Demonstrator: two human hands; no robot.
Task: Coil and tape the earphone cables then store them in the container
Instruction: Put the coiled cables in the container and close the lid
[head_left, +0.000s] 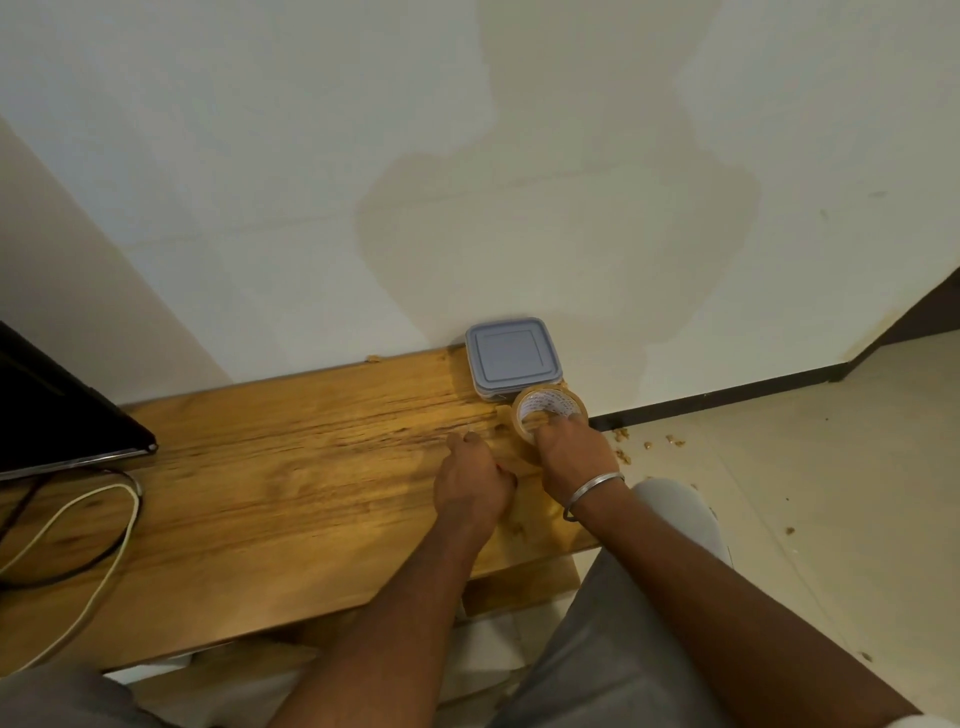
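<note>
While the right hand (574, 452) grips the tape (545, 408) beside the container (511, 358), the left hand (470, 480) rests curled on the bench (285, 493); whether it holds anything I cannot tell.

A wooden table (260, 493) stands against a pale wall (467, 156) on a cream tiled floor (831, 467).

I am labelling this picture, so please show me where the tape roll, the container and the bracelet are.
tape roll (537, 404): head view, on the printed inner core.
container (513, 356): head view, on the centre of its closed lid.
bracelet (595, 487): head view, on the middle of the metal band.
</note>
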